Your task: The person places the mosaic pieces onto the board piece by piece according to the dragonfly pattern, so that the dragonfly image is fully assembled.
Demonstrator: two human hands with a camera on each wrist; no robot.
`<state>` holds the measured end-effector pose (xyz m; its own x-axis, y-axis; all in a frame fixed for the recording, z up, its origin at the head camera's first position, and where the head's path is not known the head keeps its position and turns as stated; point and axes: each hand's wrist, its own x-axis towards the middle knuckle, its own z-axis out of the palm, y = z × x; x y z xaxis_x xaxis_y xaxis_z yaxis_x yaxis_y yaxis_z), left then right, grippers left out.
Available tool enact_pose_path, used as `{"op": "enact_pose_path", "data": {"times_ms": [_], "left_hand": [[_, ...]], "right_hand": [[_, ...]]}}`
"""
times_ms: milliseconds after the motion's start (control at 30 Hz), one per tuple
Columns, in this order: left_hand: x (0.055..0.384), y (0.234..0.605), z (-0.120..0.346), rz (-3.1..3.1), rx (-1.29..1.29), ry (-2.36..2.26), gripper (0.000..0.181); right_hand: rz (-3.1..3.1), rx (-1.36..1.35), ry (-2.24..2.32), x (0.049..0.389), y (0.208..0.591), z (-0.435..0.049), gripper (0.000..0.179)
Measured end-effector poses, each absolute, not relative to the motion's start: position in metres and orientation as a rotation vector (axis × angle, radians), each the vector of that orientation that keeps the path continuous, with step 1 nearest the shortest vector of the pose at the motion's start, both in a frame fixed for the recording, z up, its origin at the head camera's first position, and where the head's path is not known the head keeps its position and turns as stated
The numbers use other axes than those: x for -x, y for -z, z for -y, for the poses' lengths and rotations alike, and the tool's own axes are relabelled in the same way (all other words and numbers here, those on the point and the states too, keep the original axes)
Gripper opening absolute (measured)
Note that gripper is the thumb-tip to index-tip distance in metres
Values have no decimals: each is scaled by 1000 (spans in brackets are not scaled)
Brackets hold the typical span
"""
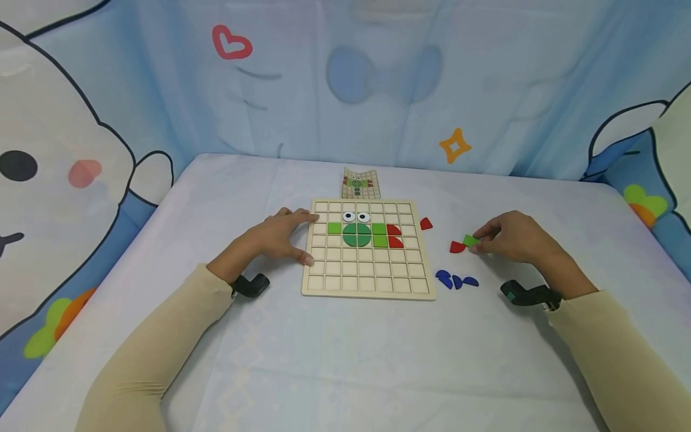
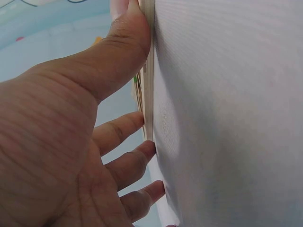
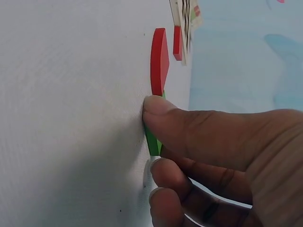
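Note:
A wooden grid board (image 1: 367, 269) lies on the table with green, red and eye tiles set in its upper cells. My left hand (image 1: 278, 236) rests at the board's left edge, fingers spread; the left wrist view shows its thumb (image 2: 120, 47) touching the board's side. To the right of the board, my right hand (image 1: 513, 237) pinches a light green tile (image 1: 471, 240) at table level. In the right wrist view this green tile (image 3: 152, 142) is partly covered by the thumb. A red quarter-round tile (image 1: 457, 247) lies right beside it.
Another red tile (image 1: 426, 223) lies near the board's upper right side. Several blue half-round tiles (image 1: 457, 281) are on the table below the red and green ones. A small pattern card (image 1: 360, 183) stands behind the board. A printed curtain (image 1: 302, 90) hangs at the back.

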<state>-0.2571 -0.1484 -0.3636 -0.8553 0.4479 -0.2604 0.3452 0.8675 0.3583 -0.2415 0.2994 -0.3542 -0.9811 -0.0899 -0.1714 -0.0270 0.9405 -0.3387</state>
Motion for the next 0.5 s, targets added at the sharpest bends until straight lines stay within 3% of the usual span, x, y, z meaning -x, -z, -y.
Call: {"op": "enact_pose_path", "data": {"times_ms": [500], "left_hand": [[257,363,148,-2696,-589,-421,100]], "right_hand": [[-2933,-8,366,234,348,-287,39]]}}
